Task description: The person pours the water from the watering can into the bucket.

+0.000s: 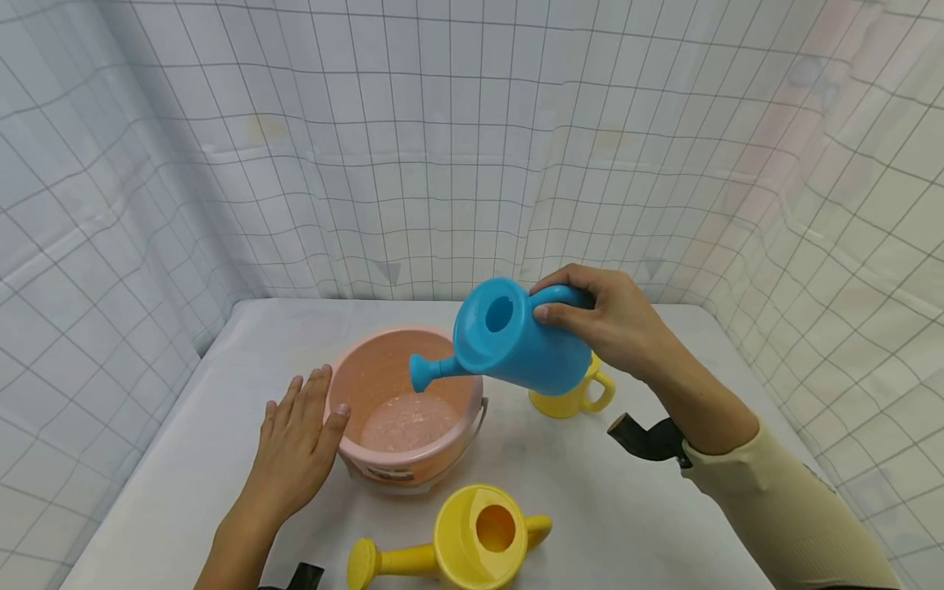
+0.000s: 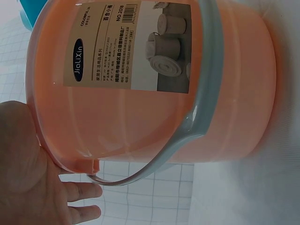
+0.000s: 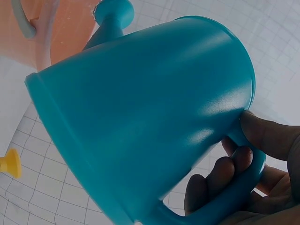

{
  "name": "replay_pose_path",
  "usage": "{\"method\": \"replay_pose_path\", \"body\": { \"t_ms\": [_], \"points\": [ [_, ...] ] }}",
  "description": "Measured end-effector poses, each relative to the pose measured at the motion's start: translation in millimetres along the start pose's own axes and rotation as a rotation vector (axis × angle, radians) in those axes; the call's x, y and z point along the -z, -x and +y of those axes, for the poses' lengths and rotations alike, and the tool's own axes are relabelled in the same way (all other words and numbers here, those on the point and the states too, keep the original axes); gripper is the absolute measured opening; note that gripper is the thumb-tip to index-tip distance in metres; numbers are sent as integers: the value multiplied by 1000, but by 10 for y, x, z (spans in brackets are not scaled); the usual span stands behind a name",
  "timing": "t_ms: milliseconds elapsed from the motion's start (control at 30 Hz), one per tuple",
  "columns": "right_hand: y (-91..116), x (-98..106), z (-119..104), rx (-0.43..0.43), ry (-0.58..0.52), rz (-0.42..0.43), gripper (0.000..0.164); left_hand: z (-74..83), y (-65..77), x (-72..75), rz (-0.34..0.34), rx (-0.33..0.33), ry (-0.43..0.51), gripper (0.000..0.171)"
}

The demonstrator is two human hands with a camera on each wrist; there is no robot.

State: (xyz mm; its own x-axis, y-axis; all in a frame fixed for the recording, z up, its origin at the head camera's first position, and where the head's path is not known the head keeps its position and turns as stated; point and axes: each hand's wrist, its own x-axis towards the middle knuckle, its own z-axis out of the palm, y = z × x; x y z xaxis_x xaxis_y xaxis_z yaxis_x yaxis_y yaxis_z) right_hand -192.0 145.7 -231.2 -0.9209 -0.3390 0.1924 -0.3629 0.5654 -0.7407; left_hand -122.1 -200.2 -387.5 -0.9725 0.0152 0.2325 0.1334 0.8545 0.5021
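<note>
My right hand (image 1: 608, 319) grips the handle of a blue watering can (image 1: 549, 356), fingers curled through it and thumb on top. The can is tilted, its spout and sprinkler head (image 1: 422, 373) hanging over a pink bucket (image 1: 347, 452). Rippled clear liquid appears to lie at the bucket's bottom. On the bucket's left side, my left hand (image 1: 295, 451) rests against the rim with straight fingers. In the left wrist view the bucket's paper label (image 2: 105, 47) and grey handle (image 2: 206, 89) show. From the right wrist, the blue can's body (image 3: 136, 108) fills the view.
A yellow watering can (image 1: 460, 541) stands at the near edge, spout pointing left. Behind the blue can is another yellow vessel with a side handle (image 1: 601, 393), partly hidden. White cloth (image 1: 590, 500) covers the table, and gridded curtains (image 1: 472, 147) surround it.
</note>
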Motion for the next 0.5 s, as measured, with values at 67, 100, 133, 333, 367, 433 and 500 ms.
{"method": "replay_pose_path", "body": {
  "t_ms": [67, 100, 133, 333, 367, 433, 500],
  "points": [
    [0, 1, -2, 1, 1, -1, 26, -1, -2, 2, -3, 0, 2, 62],
    [-1, 1, -3, 1, 1, -1, 26, -2, -3, 2, -3, 0, 2, 62],
    [-1, 1, -3, 1, 2, -1, 26, -2, -4, 3, -4, 0, 1, 62],
    [2, 0, -6, -1, 1, -5, 25, -1, -5, 6, -4, -1, 1, 62],
    [3, 0, -6, -2, 1, -5, 25, 0, -4, 6, -3, -1, 1, 63],
    [5, 0, -6, -6, 2, -7, 25, 2, -3, 7, -2, -1, 0, 63],
    [6, -1, -5, -6, 4, -8, 25, 4, -2, 9, -3, 0, 0, 63]
  ]
}}
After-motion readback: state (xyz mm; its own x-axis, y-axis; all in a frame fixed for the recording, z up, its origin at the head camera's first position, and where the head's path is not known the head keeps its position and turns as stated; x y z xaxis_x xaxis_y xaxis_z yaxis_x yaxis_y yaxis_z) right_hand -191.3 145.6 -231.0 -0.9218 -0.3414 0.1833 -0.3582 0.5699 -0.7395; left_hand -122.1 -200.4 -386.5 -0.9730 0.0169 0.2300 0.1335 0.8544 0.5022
